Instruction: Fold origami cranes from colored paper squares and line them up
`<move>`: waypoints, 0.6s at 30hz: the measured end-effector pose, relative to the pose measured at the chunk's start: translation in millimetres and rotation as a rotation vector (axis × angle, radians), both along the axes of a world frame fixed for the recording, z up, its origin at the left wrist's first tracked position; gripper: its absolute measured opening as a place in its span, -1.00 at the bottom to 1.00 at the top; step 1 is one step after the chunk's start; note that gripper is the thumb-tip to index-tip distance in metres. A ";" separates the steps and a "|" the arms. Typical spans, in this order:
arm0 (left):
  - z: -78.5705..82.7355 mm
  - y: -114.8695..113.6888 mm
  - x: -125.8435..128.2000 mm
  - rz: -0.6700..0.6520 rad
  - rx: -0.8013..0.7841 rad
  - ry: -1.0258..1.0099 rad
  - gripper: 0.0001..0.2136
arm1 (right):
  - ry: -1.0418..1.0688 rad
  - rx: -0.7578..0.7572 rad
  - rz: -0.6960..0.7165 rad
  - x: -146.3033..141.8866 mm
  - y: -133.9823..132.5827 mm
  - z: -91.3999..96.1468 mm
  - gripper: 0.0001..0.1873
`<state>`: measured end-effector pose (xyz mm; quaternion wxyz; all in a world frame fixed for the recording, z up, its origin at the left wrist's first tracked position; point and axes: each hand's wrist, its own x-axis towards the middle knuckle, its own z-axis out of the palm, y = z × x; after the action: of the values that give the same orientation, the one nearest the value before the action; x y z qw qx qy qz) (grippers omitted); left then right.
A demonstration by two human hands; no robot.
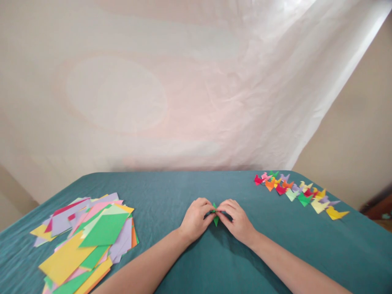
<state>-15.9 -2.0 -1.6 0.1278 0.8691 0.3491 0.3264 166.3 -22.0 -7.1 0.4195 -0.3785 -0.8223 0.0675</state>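
Note:
A small folded piece of green paper (pixel 216 221) is held just above the table, at the middle of the head view. My left hand (pixel 197 218) pinches it from the left with thumb and fingertips. From the right, my right hand (pixel 235 220) pinches the same paper, its fingertips touching or almost touching those of the left. One green point shows above the fingertips and another below. The middle of the paper is hidden behind the fingers.
Loose coloured paper sheets (pixel 105 228) lie in an overlapping pile at the left. Several folded paper birds (pixel 304 199) stand in rows at the right. Everything rests on a dark green tablecloth (pixel 159 196). A pale hanging cloth (pixel 183 90) closes off the far side.

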 end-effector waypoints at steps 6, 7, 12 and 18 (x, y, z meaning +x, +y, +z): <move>-0.1 0.6 -0.4 0.011 -0.011 0.008 -0.90 | 0.019 -0.049 0.007 -0.6 -0.2 -0.5 -0.90; -0.2 0.5 -0.2 0.019 -0.014 0.011 -0.89 | 0.020 -0.059 0.007 -0.7 -0.4 -0.7 -0.90; -1.5 0.4 0.8 0.044 -0.037 0.003 -0.89 | 0.050 -0.098 0.020 -2.1 -1.8 0.1 -0.90; 2.1 0.6 0.8 0.022 -0.079 -0.039 -0.88 | 0.165 -0.190 0.045 -1.3 -0.3 1.7 -0.88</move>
<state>-15.0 -1.4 0.5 0.1652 0.8530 0.3685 0.3306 165.0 -22.2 -5.4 0.4463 -0.3910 -0.7833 0.1854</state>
